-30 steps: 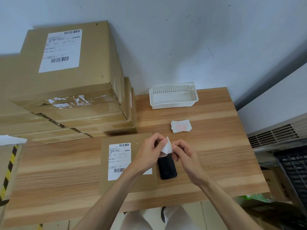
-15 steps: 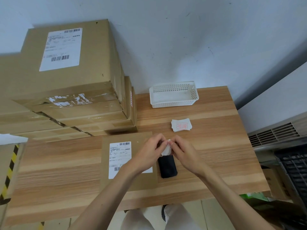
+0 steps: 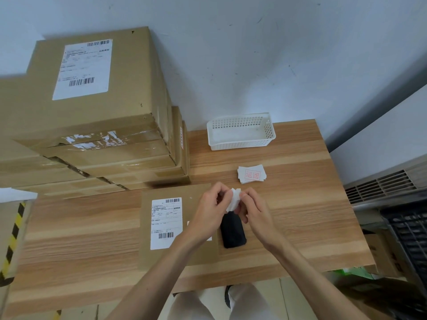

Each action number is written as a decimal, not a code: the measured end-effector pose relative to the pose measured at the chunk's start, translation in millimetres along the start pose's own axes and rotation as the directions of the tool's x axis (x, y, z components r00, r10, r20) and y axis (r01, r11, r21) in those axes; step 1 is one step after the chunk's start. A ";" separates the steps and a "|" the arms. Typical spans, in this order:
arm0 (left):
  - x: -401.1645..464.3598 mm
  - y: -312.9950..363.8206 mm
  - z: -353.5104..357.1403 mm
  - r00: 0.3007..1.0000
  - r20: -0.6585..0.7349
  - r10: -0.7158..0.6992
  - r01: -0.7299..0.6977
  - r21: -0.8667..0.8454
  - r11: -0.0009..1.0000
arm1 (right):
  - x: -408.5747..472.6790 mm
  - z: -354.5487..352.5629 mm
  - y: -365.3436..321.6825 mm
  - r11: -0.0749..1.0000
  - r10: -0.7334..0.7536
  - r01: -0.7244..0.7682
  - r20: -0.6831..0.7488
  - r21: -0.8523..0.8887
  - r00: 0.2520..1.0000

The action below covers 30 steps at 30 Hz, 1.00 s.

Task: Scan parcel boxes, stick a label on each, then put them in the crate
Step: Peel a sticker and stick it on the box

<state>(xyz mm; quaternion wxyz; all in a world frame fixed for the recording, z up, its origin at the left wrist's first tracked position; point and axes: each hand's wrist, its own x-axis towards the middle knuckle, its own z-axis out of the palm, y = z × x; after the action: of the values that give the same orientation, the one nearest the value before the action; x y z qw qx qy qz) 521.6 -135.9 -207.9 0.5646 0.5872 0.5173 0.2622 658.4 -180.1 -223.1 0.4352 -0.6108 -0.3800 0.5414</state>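
A flat brown parcel box (image 3: 161, 255) with a white shipping label lies on the wooden table (image 3: 300, 227) in front of me. A small white sticker label (image 3: 233, 199) is pinched between my left hand (image 3: 210, 213) and my right hand (image 3: 254, 211), just above the box's right edge. Under my hands, next to the box, a black scanner (image 3: 233, 232) lies on the table. A small pile of white labels with red print (image 3: 251, 173) sits just behind my hands.
A tall stack of brown parcel boxes (image 3: 92, 125) fills the table's left back. A white perforated plastic basket (image 3: 241, 131) stands by the wall. A dark crate (image 3: 409, 229) and a vent lie beyond the table's right edge.
My hands have kept working the white label between their fingertips; it now shows bent between both hands. The box and the scanner have not moved.
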 end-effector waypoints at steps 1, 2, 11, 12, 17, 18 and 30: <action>0.3 0.1 0.5 1.000 0.005 0.008 -0.008 0.007 1.000 | 1.0 0.5 0.5 1.000 -0.006 0.006 0.023 -0.013 1.000; 0.5 0.0 0.5 1.000 0.013 0.015 -0.015 0.014 1.000 | 1.9 0.9 1.4 0.999 -0.015 0.016 0.046 -0.037 0.999; 0.4 -8.9 7.4 0.998 -0.061 -0.002 0.003 0.005 1.000 | 2.5 6.2 6.8 0.999 -0.014 0.015 -0.030 0.033 0.999; 1.4 -10.4 7.2 0.998 -0.062 -0.014 0.013 -0.007 1.000 | 2.6 6.5 7.1 0.999 -0.008 0.009 -0.035 0.040 0.999; 7.5 -14.2 7.1 0.993 -0.098 -0.064 0.057 -0.073 0.996 | 3.9 4.7 4.8 0.998 0.017 -0.014 -0.053 0.062 0.998; 8.2 -13.9 7.5 0.992 -0.107 -0.073 0.064 -0.085 0.994 | 4.2 4.8 4.2 0.998 0.018 -0.015 -0.055 0.063 0.998; 7.5 -16.8 6.6 0.988 -0.113 -0.103 0.090 -0.113 0.990 | 3.9 3.4 6.7 0.995 0.056 -0.051 -0.052 0.086 0.997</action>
<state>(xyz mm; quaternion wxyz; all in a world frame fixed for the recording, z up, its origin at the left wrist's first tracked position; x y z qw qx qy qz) 524.7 -134.6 -227.2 0.5757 0.5137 0.5628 0.2965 655.5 -178.3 -230.7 0.4561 -0.6165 -0.3282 0.5515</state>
